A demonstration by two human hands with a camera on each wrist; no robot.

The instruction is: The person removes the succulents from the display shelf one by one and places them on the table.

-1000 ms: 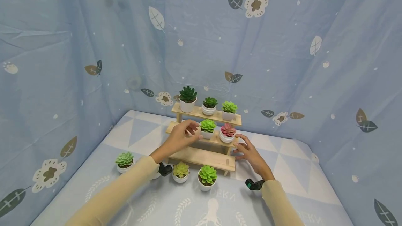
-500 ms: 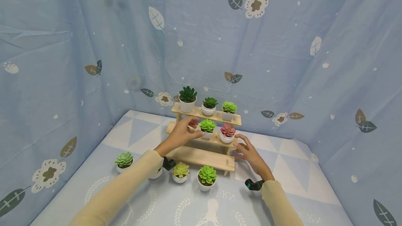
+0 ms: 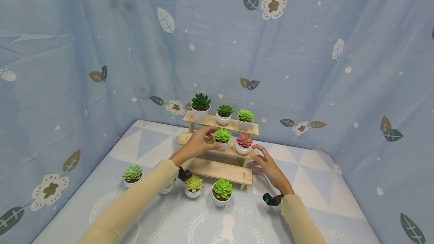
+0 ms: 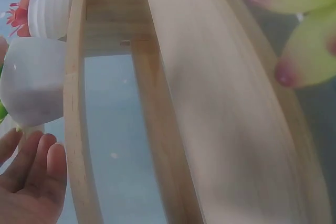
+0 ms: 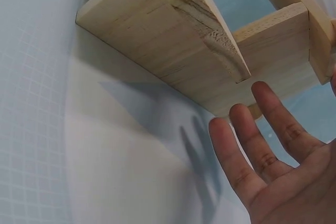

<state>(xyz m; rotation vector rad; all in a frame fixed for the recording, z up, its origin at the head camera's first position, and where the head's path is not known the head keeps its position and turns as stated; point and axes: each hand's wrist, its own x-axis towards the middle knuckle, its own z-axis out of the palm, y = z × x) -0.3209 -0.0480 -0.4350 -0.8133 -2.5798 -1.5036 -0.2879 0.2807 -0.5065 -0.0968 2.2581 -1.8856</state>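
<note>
On the middle step of a wooden tiered stand sits a bright green succulent in a white pot. My left hand holds this pot from the left, its thumb across the front and its index finger at the back; the other fingers bend loosely below it in the left wrist view. Right beside it stands a pink succulent in a ribbed white pot. My right hand is at the stand's right end, fingers spread and slightly bent, with the fingertips right at the step's edge.
Along the top step stand a large dark green succulent, a smaller dark one and a light green one. Several potted succulents, including a bright green one and a yellowish one, stand on the cloth in front.
My left hand has moved slightly right, its thumb and index finger coming around the green succulent's pot. My right hand stays at the stand's end. The head view has shifted a little.
</note>
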